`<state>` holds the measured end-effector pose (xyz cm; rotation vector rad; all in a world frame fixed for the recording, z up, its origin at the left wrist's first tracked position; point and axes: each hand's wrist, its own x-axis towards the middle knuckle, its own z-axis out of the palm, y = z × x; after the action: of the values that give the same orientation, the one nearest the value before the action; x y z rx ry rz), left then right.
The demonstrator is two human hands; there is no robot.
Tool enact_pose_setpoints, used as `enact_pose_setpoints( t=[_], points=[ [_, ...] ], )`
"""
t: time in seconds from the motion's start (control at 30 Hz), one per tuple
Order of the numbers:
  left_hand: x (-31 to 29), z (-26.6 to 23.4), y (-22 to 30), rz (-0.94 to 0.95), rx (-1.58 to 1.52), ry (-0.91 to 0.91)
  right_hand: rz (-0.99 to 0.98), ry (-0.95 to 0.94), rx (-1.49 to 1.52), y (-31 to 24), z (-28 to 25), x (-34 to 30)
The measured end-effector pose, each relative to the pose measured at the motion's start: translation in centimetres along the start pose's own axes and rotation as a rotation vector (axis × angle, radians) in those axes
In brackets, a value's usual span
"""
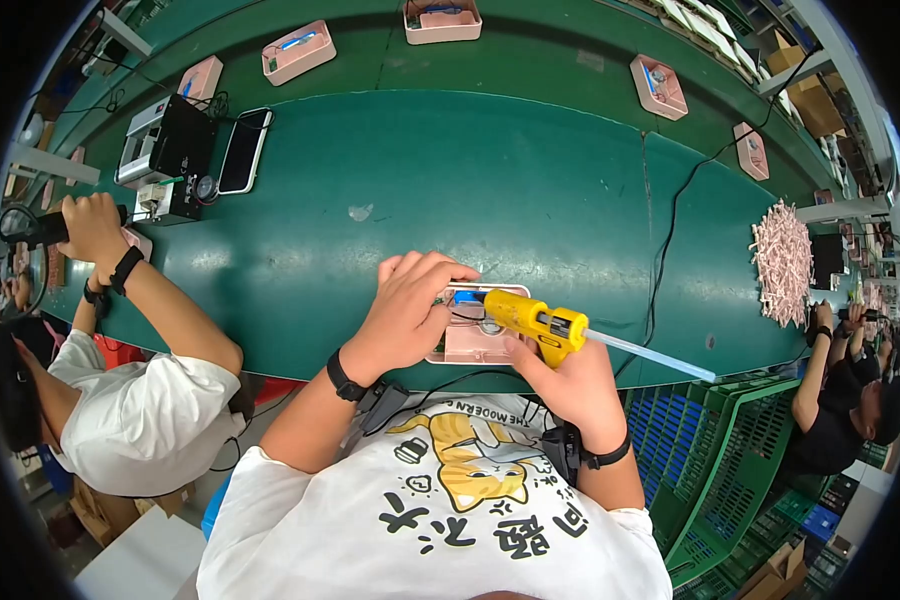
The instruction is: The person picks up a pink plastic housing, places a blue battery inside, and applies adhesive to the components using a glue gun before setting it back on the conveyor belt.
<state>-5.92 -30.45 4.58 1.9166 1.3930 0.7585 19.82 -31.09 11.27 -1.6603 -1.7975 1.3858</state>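
In front of me at the table's near edge lies a shallow pink plastic housing [475,350], open side up. A blue part [465,297] and dark wires show inside it. My left hand [405,310] grips the housing at its left side, fingers over the far rim and thumb near the wires. My right hand [575,385] is closed around a yellow hot glue gun [515,312], its grip partly hidden by the fingers. The gun's front end is over the housing, close to the blue part; whether the nozzle touches cannot be seen. A translucent glue stick [650,355] sticks out behind it.
Several similar pink housings [300,52] stand along the far green strip. A phone [244,150] and a black device [180,145] are at left, near a co-worker's hand [95,230]. A black cable [660,270] crosses at right, before a pink heap [782,262]. Green crates [720,450] stand lower right.
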Motion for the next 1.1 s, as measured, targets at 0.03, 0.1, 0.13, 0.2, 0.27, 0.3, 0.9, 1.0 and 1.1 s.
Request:
enact_pose_setpoints(
  t=[0.03,0.1,0.13,0.2,0.27,0.3,0.9,1.0,1.1],
  points=[
    [0.0,-0.1,0.1,-0.007,-0.015,-0.004,-0.001,0.003,0.001,-0.1,0.1,0.1],
    [-0.1,-0.2,0.1,-0.011,-0.027,-0.008,-0.083,-0.031,-0.01,-0.1,0.3,0.3],
    [-0.2,-0.1,0.1,0.006,-0.008,0.032,-0.123,-0.047,-0.016,0.0,0.4,0.4],
    [-0.1,-0.2,0.1,0.046,0.034,0.116,-0.17,-0.021,0.1,1.4,0.5,0.3],
    [-0.8,-0.5,1.0,-0.046,0.017,0.099,-0.266,0.026,0.33,3.4,0.3,0.3],
    [-1.4,-0.8,1.4,-0.147,-0.003,0.078,-0.282,0.039,0.332,4.5,-0.2,0.3],
    [27.0,0.1,-9.2,0.055,-0.16,0.419,-0.243,0.269,0.948,14.3,-2.1,0.7],
    [30.3,-1.9,-10.3,0.141,0.462,0.603,-0.251,0.265,0.954,14.3,-2.0,0.5],
    [32.2,-3.5,-8.8,-0.186,0.634,0.582,-0.249,0.288,0.98,13.9,-2.1,0.2]
  ],
)
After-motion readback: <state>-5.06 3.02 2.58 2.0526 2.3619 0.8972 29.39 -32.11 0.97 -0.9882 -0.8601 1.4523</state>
